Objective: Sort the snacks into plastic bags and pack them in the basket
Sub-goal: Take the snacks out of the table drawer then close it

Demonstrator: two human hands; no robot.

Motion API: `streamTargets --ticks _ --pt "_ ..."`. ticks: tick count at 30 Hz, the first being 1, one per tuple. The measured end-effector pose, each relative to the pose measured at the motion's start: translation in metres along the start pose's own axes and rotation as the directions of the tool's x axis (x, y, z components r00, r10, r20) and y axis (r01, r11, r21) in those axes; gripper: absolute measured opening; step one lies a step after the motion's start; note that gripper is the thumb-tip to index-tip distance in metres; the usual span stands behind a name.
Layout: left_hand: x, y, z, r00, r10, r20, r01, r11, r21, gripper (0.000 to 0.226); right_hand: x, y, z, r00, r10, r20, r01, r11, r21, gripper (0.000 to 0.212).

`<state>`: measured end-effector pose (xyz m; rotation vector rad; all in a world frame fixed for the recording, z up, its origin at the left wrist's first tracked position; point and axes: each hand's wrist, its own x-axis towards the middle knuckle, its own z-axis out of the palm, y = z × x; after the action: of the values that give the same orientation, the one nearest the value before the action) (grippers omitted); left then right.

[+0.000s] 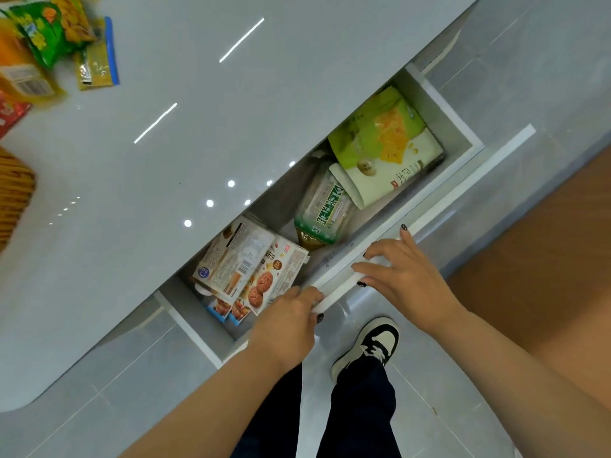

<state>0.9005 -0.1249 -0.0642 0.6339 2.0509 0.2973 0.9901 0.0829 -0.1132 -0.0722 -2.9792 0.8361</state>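
An open drawer [439, 127] under the grey counter holds snack packs: a green and white pouch [386, 150], a green wrapped pack [324, 213], a pale biscuit box [234, 256] and a cookie box [274, 279]. My left hand [287, 322] grips the white drawer front [334, 292] near its left end, fingers curled over the top edge. My right hand [400, 272] holds the same front further right, fingers over the edge and thumb below. More snack bags [49, 28] and a zip bag with a blue strip [99, 57] lie on the counter's far left.
A woven basket [13, 196] shows at the left edge of the glossy counter [165, 160]. My feet stand on grey floor tiles [446, 408] right below the drawer. A brown floor area [545, 259] lies to the right.
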Motion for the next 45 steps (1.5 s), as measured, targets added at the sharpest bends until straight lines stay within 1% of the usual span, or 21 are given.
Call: streamTargets --ticks 2,5,7,9,11,12,13,15,17,20,22,24,26,28,32,34,37,39,41,43,45 --pt "0.0 -0.004 0.002 1.0 -0.012 -0.023 0.011 0.999 -0.038 0.036 0.002 0.0 -0.001 1.0 0.013 0.005 -0.013 1.0 -0.005 0.043" --pt "0.0 -0.014 -0.002 0.996 -0.022 -0.089 0.009 0.989 -0.148 0.03 0.008 -0.002 -0.002 0.999 0.037 0.027 -0.036 0.999 -0.033 0.035" --pt "0.002 -0.02 -0.009 0.973 -0.062 -0.222 0.015 0.978 -0.21 0.033 0.01 -0.006 -0.003 0.995 0.085 0.047 -0.082 0.995 -0.051 0.037" --pt "0.006 -0.029 -0.018 0.919 -0.137 -0.369 0.053 0.972 -0.228 0.043 0.017 -0.013 -0.006 0.983 0.161 0.092 -0.149 0.981 -0.127 0.041" --pt "0.013 -0.042 -0.026 0.861 -0.233 -0.453 0.158 0.967 -0.198 0.06 0.031 -0.026 -0.01 0.951 0.243 0.191 -0.203 0.956 -0.21 0.039" --pt "0.017 -0.05 -0.03 0.842 -0.299 -0.449 0.237 0.953 -0.189 0.069 0.039 -0.034 -0.01 0.921 0.28 0.27 -0.224 0.95 -0.219 0.035" --pt "0.02 -0.057 -0.033 0.828 -0.375 -0.417 0.329 0.927 -0.181 0.075 0.048 -0.041 -0.008 0.888 0.315 0.336 -0.264 0.945 -0.192 0.031" --pt "0.026 -0.074 -0.037 0.797 -0.494 -0.347 0.476 0.868 -0.143 0.071 0.065 -0.059 0.002 0.817 0.41 0.404 -0.425 0.903 -0.058 0.027" --pt "0.028 -0.089 -0.038 0.788 -0.531 -0.311 0.53 0.843 -0.094 0.055 0.081 -0.078 0.019 0.708 0.506 0.494 -0.596 0.802 0.033 0.026" --pt "0.026 -0.101 -0.042 0.79 -0.548 -0.275 0.554 0.83 -0.064 0.029 0.096 -0.098 0.049 0.517 0.588 0.623 -0.779 0.625 0.057 0.038" --pt "0.022 -0.106 -0.044 0.793 -0.557 -0.246 0.552 0.828 -0.096 0.028 0.103 -0.106 0.063 0.401 0.65 0.646 -0.905 0.392 0.167 0.046" --pt "0.013 -0.109 -0.044 0.809 -0.546 -0.217 0.499 0.833 -0.238 0.033 0.106 -0.112 0.074 0.308 0.711 0.633 -0.943 0.139 0.303 0.051" --pt "-0.003 -0.111 -0.043 0.826 -0.521 -0.213 0.431 0.829 -0.356 0.045 0.104 -0.117 0.081 0.243 0.74 0.627 -0.934 0.006 0.356 0.052" --pt "-0.023 -0.111 -0.04 0.84 -0.494 -0.225 0.396 0.841 -0.368 0.041 0.099 -0.122 0.081 0.24 0.747 0.62 -0.936 0.009 0.352 0.05" --pt "-0.064 -0.103 -0.041 0.83 -0.468 -0.304 0.335 0.853 -0.399 0.031 0.093 -0.129 0.052 0.327 0.734 0.595 -0.915 0.088 0.393 0.036" --pt "-0.084 -0.095 -0.05 0.828 -0.445 -0.34 0.279 0.854 -0.44 0.031 0.09 -0.131 0.028 0.357 0.701 0.617 -0.9 0.081 0.428 0.021" --pt "-0.105 -0.08 -0.076 0.833 -0.363 -0.417 0.138 0.867 -0.479 0.038 0.093 -0.135 -0.017 0.372 0.658 0.655 -0.893 0.06 0.446 0.012" --pt "-0.11 -0.074 -0.1 0.784 -0.304 -0.541 0.039 0.894 -0.446 0.044 0.1 -0.137 -0.048 0.385 0.64 0.665 -0.9 0.099 0.425 0.007" --pt "-0.105 -0.073 -0.127 0.691 -0.235 -0.683 -0.042 0.931 -0.363 0.038 0.111 -0.138 -0.072 0.393 0.604 0.693 -0.906 0.125 0.405 0.006" --pt "-0.091 -0.075 -0.155 0.604 -0.176 -0.777 -0.044 0.966 -0.253 0.039 0.126 -0.142 -0.087 0.417 0.553 0.721 -0.899 0.132 0.418 0.012" --pt "-0.069 -0.088 -0.179 0.555 -0.171 -0.814 0.014 0.98 -0.197 0.044 0.145 -0.147 -0.088 0.448 0.517 0.729 -0.881 0.118 0.458 0.018"
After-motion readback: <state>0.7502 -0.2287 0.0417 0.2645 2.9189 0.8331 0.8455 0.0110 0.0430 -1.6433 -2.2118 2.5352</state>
